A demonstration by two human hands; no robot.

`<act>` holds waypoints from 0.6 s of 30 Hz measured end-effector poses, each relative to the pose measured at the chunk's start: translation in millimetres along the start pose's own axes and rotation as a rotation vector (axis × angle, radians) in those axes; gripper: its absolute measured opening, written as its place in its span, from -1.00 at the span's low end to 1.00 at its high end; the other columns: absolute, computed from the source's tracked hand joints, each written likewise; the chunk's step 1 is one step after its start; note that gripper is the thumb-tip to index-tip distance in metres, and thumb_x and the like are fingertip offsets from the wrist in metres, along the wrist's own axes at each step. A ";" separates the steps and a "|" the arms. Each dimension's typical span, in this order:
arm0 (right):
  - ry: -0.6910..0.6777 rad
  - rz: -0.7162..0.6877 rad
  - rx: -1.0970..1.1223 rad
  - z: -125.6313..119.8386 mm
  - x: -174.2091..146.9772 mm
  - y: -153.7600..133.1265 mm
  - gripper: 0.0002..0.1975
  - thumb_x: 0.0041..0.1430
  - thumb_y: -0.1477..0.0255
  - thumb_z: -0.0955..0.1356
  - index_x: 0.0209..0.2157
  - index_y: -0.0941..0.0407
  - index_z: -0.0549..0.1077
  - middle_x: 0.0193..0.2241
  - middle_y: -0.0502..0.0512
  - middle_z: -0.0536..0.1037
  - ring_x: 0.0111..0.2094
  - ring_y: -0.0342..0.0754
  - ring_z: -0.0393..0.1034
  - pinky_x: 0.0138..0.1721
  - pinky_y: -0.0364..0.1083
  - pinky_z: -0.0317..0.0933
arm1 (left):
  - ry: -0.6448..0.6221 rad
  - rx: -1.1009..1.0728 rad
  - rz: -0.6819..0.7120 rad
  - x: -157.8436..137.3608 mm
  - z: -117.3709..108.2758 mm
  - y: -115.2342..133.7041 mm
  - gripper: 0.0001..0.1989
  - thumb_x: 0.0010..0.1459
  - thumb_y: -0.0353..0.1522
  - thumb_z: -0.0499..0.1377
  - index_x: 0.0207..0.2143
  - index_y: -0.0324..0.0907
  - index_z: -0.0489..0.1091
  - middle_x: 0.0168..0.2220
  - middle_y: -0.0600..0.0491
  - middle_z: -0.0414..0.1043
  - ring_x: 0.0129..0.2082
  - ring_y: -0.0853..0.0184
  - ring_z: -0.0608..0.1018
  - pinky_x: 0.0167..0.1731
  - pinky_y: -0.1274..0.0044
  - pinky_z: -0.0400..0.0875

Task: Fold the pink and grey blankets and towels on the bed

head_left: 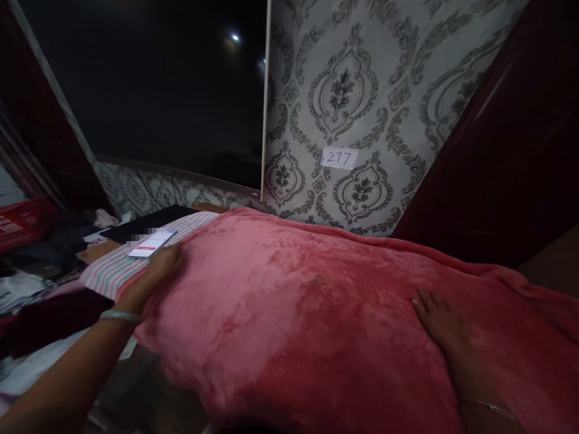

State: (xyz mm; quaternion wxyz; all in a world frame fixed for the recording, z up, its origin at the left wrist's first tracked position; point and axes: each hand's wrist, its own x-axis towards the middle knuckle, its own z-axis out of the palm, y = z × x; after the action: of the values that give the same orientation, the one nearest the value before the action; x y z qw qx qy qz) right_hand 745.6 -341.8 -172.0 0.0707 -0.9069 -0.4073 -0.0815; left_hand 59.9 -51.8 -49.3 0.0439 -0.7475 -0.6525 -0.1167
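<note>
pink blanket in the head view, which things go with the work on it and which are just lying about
Likely part of it:
- pink blanket
- left hand, at its edge
- right hand, flat on it

Seemingly just around:
- phone, on striped cloth
- number card, on the wall
- dark screen

Can't tell from my end if the surface underneath is a table or a bed, since a fuzzy red blanket (253, 289) hides most of it. I've got striped cloth (111, 271) showing at left, lit phone (151, 244) on top.
</note>
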 end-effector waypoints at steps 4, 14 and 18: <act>0.001 0.071 0.048 -5.4 -4.1 -8.7 -0.30 0.30 0.07 -0.04 0.35 -0.02 0.16 0.37 0.16 0.14 0.33 0.25 0.06 0.22 0.35 0.04 | 0.008 -0.063 -0.143 35.8 9.7 15.0 -0.52 0.20 -0.34 0.00 0.13 -0.29 0.40 0.06 -0.26 0.48 0.04 0.00 0.51 -0.05 0.31 0.42; 0.030 0.024 0.034 11.3 4.0 2.3 -0.32 0.29 0.06 0.00 0.36 -0.06 0.13 0.35 0.16 0.18 0.33 0.21 0.08 0.22 0.35 0.02 | 0.049 -0.159 -0.292 48.9 13.2 23.6 -0.44 0.19 -0.33 -0.02 0.21 -0.33 0.33 0.10 -0.28 0.46 0.07 0.01 0.50 -0.05 0.34 0.42; 0.032 0.027 0.046 7.9 2.2 0.1 -0.32 0.28 0.05 0.00 0.35 -0.08 0.14 0.35 0.14 0.20 0.33 0.22 0.08 0.22 0.36 0.02 | -0.011 -0.178 -0.335 53.4 5.9 26.6 -0.52 0.15 -0.28 0.02 -0.01 -0.41 0.47 -0.10 -0.35 0.54 -0.14 0.00 0.58 -0.28 0.38 0.43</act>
State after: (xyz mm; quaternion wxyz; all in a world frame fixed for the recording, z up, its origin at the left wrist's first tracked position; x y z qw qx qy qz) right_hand 747.9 -338.7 -179.3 0.0991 -0.9091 -0.3954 -0.0856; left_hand 93.3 -2.8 -40.3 -0.0462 -0.6298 -0.7553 -0.1754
